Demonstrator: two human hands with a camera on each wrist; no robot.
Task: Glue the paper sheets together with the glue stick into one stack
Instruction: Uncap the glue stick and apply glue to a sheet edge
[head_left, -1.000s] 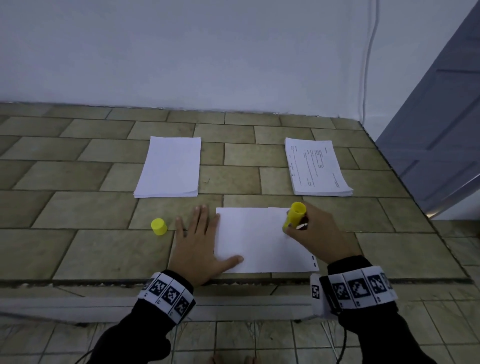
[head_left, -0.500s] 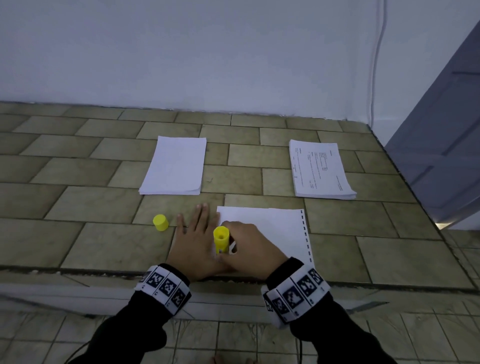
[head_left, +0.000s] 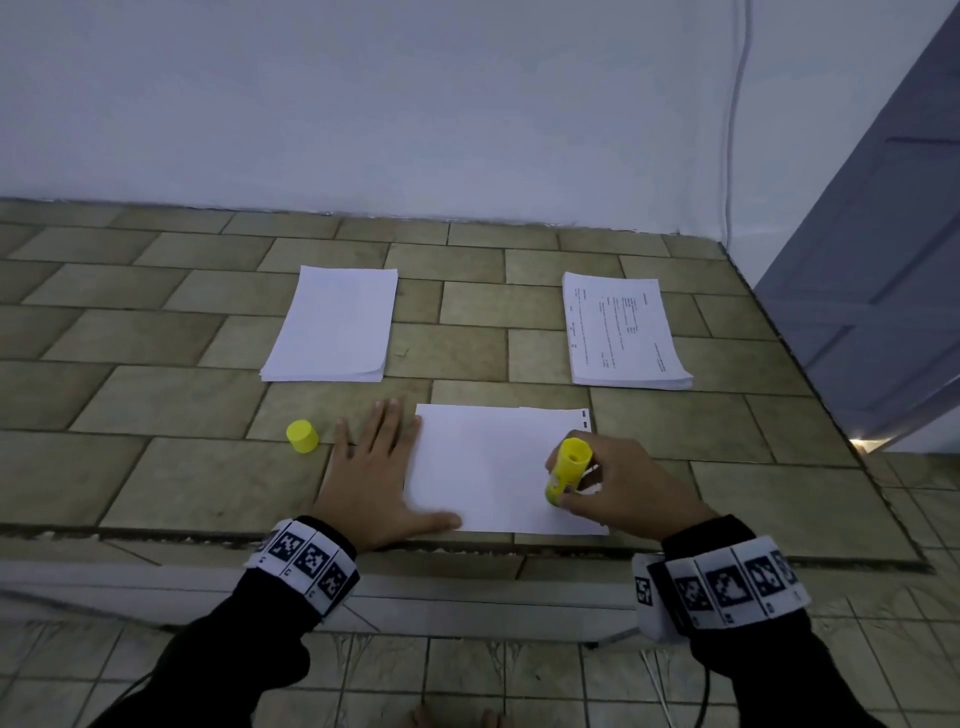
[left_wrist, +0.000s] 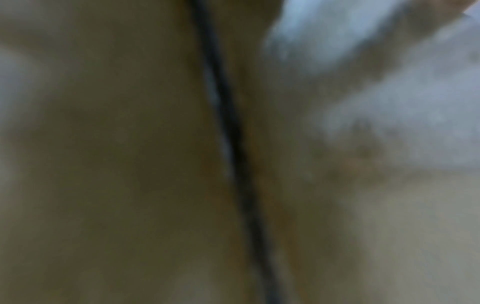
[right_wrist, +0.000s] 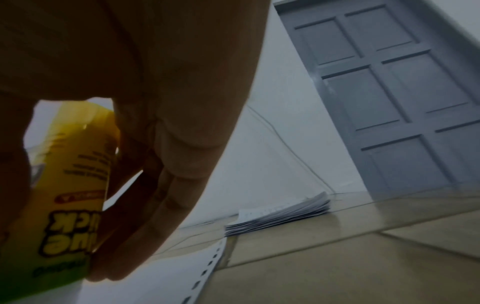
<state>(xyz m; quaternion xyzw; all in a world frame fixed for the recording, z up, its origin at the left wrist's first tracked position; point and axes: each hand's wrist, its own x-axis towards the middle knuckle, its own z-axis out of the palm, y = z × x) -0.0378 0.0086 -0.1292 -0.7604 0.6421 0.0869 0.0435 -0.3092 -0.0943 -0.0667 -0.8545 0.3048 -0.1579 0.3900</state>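
A white paper sheet (head_left: 488, 467) lies at the near edge of the tiled surface, its perforated edge (right_wrist: 205, 271) to the right. My right hand (head_left: 618, 488) grips the yellow glue stick (head_left: 567, 470), tip down on the sheet's right part; the label shows upside down on the glue stick (right_wrist: 70, 205) in the right wrist view. My left hand (head_left: 374, 473) lies flat with straight fingers beside the sheet, its thumb on the sheet's near left corner. The left wrist view is a blur of tile. The yellow cap (head_left: 302, 437) stands left of my left hand.
A blank paper stack (head_left: 332, 325) lies at the back left and a printed paper stack (head_left: 621, 332) at the back right. A white wall (head_left: 415, 104) closes the back. A grey door (head_left: 883, 260) stands to the right. The surface ends at a step (head_left: 467, 551) under my wrists.
My right hand has carried the glue stick from the sheet's left side, near my left hand, back across to the right side. My left hand has stayed flat in place.
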